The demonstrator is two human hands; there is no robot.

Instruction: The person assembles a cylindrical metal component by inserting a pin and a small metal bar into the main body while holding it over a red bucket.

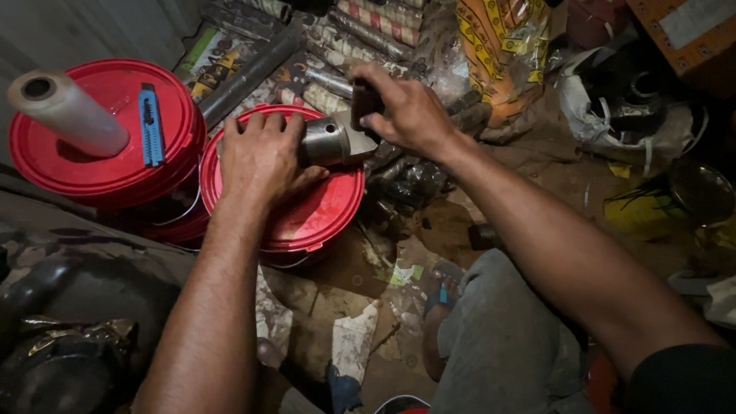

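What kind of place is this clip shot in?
Probably a cramped repair workshop or parts store. The left hand and right hand hold a metal part on a red bucket lid; wrapped metal rods are piled behind, and scraps litter the dirty floor.

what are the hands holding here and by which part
Both hands hold a grey metal cylindrical part over a red bucket lid: the left hand wraps its left end, and the right hand grips its dark right end.
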